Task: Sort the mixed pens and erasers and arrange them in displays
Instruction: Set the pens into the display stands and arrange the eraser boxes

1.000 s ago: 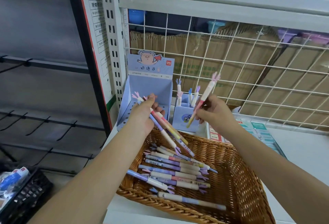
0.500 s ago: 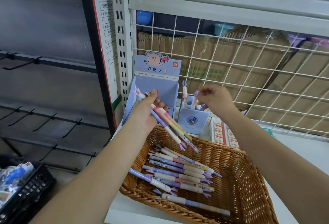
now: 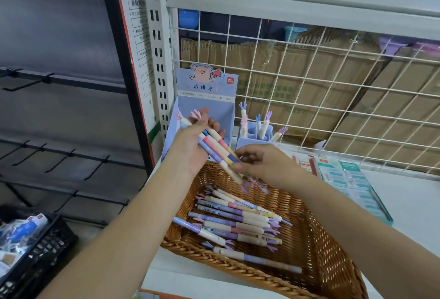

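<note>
My left hand (image 3: 195, 143) grips a bundle of pastel pens (image 3: 215, 150) above the far left corner of a wicker basket (image 3: 328, 265). My right hand (image 3: 259, 164) pinches the lower part of one pen in that bundle. Several more pens (image 3: 238, 225) lie in the basket. Behind stands a lilac cardboard display box (image 3: 207, 99) with a pig picture. To its right a small lilac holder (image 3: 254, 140) has several pens standing upright in it.
A white wire grid (image 3: 333, 89) backs the white shelf (image 3: 414, 206), with cardboard boxes behind it. Flat packets (image 3: 352, 179) lie to the right of the basket. A black crate (image 3: 35, 251) with packaged goods sits at the lower left, below dark hook rails.
My right hand has put its pen into the small holder, come away, and moved down and left to the bundle in my left hand. The left hand has stayed in place.
</note>
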